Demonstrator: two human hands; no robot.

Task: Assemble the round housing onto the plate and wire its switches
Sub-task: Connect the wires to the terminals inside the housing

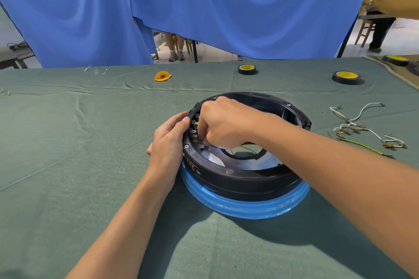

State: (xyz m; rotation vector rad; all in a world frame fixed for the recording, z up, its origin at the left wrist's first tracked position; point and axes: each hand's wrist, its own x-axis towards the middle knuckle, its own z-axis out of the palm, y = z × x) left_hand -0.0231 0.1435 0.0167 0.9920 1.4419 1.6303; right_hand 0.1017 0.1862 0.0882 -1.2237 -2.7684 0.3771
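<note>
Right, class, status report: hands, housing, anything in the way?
Left hand grips housing rim. Right hand pinches at switch terminals inside. Loose wires lie right, clear of work.

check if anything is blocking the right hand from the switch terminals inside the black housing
Nothing visible does: the right hand is inside the black round plastic housing, right at the brass switch terminals on its left wall.

The knuckles of my right hand [226, 123] hide its fingertips down inside the round housing [249, 182], so I cannot tell what they pinch; the print [195, 169] on its wall is too small to read
</note>
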